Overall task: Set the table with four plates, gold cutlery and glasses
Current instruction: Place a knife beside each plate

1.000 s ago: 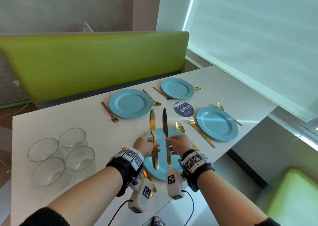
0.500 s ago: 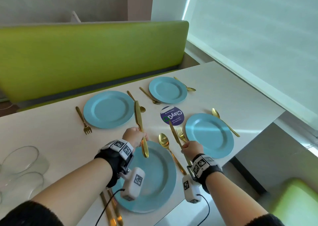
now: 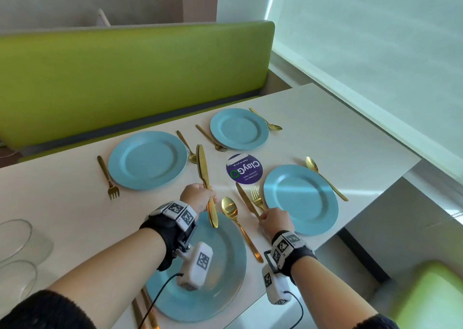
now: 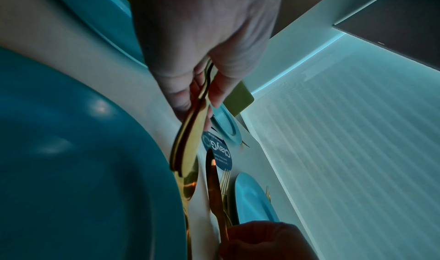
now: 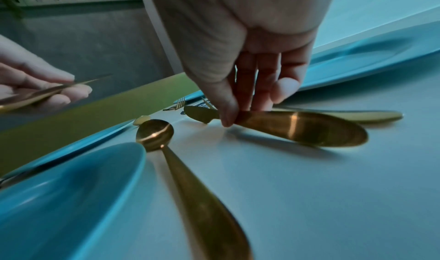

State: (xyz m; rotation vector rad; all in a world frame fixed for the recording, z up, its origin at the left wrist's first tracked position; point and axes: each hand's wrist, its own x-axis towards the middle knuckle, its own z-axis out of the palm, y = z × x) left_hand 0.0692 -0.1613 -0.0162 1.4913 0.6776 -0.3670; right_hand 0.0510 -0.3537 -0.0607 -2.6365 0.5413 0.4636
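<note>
Four blue plates sit on the white table: far left [image 3: 147, 159], far right [image 3: 239, 128], right [image 3: 300, 199] and near [image 3: 200, 266]. My left hand [image 3: 209, 194] grips what looks like two gold knives held together [image 3: 204, 176], raised above the gap between the near and far left plates; in the left wrist view they [image 4: 190, 141] lie between thumb and fingers. My right hand [image 3: 261, 217] pinches the handle of another gold knife [image 3: 245, 201] lying on the table beside a fork [image 3: 256, 198], left of the right plate. Thumb and fingers [image 5: 228, 113] hold that knife [image 5: 304, 126].
A gold spoon [image 3: 235, 221] lies right of the near plate. Forks and spoons flank the other plates. A round purple sticker [image 3: 244, 169] marks the table's middle. Clear glasses [image 3: 17, 243] stand at the left edge. A green bench [image 3: 125, 78] runs behind the table.
My right hand has carried its knife rightward and lowered it onto the table beside the right plate's fork. My left hand still holds its knives and has shifted slightly away from me.
</note>
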